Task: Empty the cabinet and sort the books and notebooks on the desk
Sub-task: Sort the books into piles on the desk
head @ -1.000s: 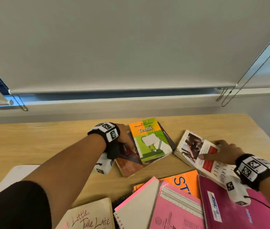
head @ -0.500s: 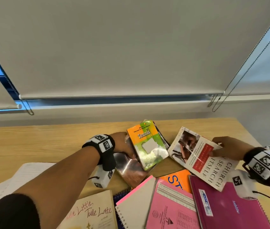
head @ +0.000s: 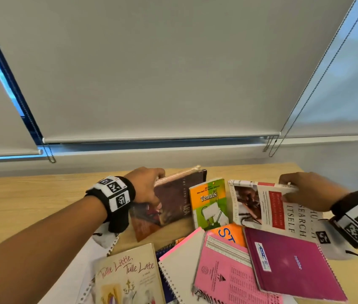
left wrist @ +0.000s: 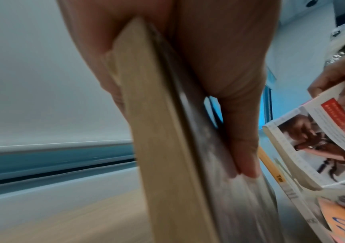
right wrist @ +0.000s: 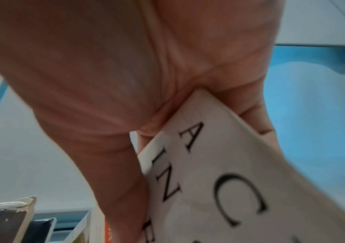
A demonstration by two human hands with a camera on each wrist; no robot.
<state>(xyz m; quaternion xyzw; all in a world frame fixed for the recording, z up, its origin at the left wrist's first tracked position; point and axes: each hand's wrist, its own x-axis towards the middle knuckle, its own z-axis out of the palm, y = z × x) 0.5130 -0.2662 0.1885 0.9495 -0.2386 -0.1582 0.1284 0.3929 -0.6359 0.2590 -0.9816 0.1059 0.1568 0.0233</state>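
Wooden desk [head: 42, 194] across the lower half of the head view, roller blinds [head: 151, 73] behind at 12 o'clock. Loose pile at 6 o'clock: magenta spiral notebook [head: 294, 266] at 5, pink printed booklet [head: 224, 275] beside it, white spiral notebook [head: 182, 260], orange cover [head: 228, 235] showing underneath, cream "Tulle Little, Tulle Late" book [head: 129, 275] at 7. No cabinet in view.

Toward 12 o'clock of that pile, three books tipped up on edge. White "Search Itself" paperback [head: 268, 207] at 2 o'clock, gripped at its top edge by the right hand [head: 311, 191], thumb on the cover, fingers behind. Dark brown paperback [head: 173, 202] at 11 o'clock, pinched along its upper edge by the left hand [head: 145, 187], thumb flat on the cover in the wrist view. Green-and-orange "Tennis" book [head: 209, 202] between them, held by neither hand; whether leaning on a neighbour, impossible to tell.

Likely step: gathering the books into one upright set, apart from the notebooks. To do well: close both outer books inward evenly so the Tennis volume stays sandwiched rather than toppling; keep bottom edges on the desk for squaring; align spines before easing the grip; steer clear of the orange cover below.
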